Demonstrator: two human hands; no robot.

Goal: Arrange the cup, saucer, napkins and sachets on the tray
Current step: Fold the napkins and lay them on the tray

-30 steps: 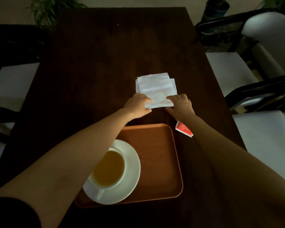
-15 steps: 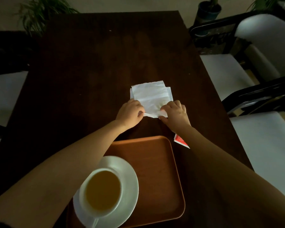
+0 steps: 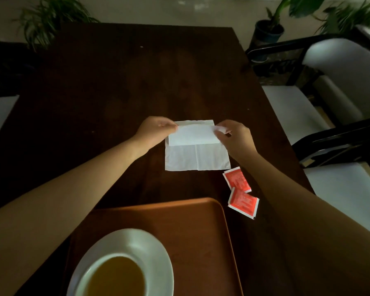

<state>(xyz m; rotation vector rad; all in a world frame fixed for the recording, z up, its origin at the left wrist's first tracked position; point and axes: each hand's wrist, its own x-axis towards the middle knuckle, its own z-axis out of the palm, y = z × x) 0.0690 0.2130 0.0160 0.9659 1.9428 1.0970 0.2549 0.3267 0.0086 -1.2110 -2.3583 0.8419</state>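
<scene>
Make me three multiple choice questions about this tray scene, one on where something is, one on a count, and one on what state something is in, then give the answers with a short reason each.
1. Where do the red sachets lie?
A. on the tray
B. on the table, right of the tray's far corner
C. in the saucer

2. How many red sachets show?
A. one
B. two
C. four

3. What are the hands doing with the napkin?
A. both pinch its far edge, folded toward the person
B. one hand crumples it into a ball
C. neither touches it

Answers:
1 B: they lie on the dark table, off the orange tray.
2 B: two packets show, overlapping at a corner.
3 A: the left hand and right hand each grip an end of the folded flap, while the near half lies flat.
</scene>
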